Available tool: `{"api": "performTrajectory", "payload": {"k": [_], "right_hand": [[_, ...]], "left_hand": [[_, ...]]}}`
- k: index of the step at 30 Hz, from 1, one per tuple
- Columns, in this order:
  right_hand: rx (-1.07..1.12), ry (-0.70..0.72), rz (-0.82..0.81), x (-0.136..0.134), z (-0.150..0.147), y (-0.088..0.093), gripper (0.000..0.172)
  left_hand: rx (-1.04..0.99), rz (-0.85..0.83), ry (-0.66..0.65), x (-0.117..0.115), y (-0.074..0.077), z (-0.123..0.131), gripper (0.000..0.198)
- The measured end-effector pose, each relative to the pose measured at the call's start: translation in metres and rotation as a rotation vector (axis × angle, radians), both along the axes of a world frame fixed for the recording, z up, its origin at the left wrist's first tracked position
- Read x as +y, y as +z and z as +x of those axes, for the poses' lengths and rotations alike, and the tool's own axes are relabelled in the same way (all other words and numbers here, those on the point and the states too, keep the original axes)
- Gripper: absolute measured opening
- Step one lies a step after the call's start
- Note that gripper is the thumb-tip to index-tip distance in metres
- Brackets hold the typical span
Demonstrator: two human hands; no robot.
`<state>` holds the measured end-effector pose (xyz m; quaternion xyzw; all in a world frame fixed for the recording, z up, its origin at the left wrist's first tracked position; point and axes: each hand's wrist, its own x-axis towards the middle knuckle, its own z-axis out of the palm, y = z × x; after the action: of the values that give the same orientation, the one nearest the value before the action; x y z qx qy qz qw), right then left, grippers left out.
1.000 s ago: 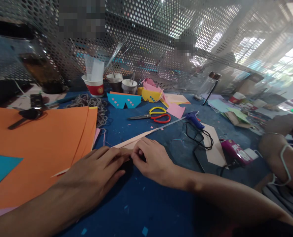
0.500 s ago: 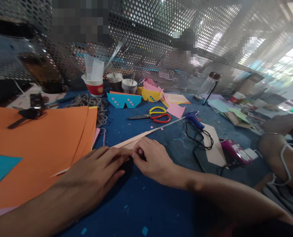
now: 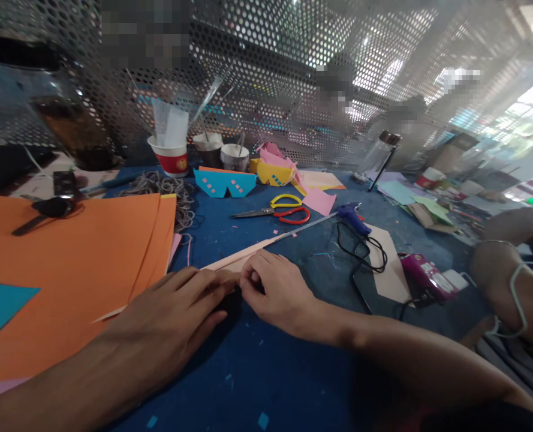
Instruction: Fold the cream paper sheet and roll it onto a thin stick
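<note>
A pale peach sheet of paper (image 3: pixel 237 259) with a long folded edge lies slantwise on the blue table (image 3: pixel 266 360), largely covered by both hands. My left hand (image 3: pixel 180 303) rests across it, fingers stretched out and thumb apart. Against its fingertips, my right hand (image 3: pixel 277 288) is closed in a pinch at the paper; the exact grip is hidden. A pointed pale tip (image 3: pixel 108 315) shows beside my left wrist, over orange sheets (image 3: pixel 77 252). Beyond the paper lie scissors (image 3: pixel 288 210) with one yellow and one red handle, and a blue glue gun (image 3: pixel 354 217).
Behind stand paper cups (image 3: pixel 171 157), blue paper glasses (image 3: pixel 225 183) and yellow paper glasses (image 3: pixel 275 174). Grey yarn (image 3: pixel 171 195) lies left of the scissors. To the right are a black cord (image 3: pixel 385 255), a magenta device (image 3: pixel 428 277) and another person's arm (image 3: pixel 500 276).
Both hands and the paper stay practically where they were. The view has shifted very slightly; nothing is taken up or let go.
</note>
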<state>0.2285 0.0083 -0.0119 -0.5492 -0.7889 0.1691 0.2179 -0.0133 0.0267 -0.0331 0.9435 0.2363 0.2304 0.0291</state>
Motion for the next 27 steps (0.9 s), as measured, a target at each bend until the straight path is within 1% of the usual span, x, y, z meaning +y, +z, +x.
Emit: {"api": "performTrajectory", "payload": {"k": [6, 15, 22, 27], "right_hand": [[-0.001, 0.006, 0.016, 0.0005, 0.0005, -0.0016, 0.009], [0.007, 0.014, 0.041, -0.0005, 0.0007, -0.0023, 0.009], [0.006, 0.015, 0.065, 0.0002, 0.0008, -0.0041, 0.009], [-0.006, 0.009, 0.061, 0.0002, 0.0000, -0.0040, 0.010]], "left_hand": [[0.005, -0.012, 0.021, 0.0003, -0.0001, -0.0001, 0.035], [0.004, -0.004, 0.006, 0.0006, 0.0000, -0.0010, 0.026], [0.013, -0.034, 0.009, 0.0046, -0.0031, -0.0036, 0.034], [0.044, -0.022, 0.010, 0.0033, -0.0025, -0.0028, 0.032]]}}
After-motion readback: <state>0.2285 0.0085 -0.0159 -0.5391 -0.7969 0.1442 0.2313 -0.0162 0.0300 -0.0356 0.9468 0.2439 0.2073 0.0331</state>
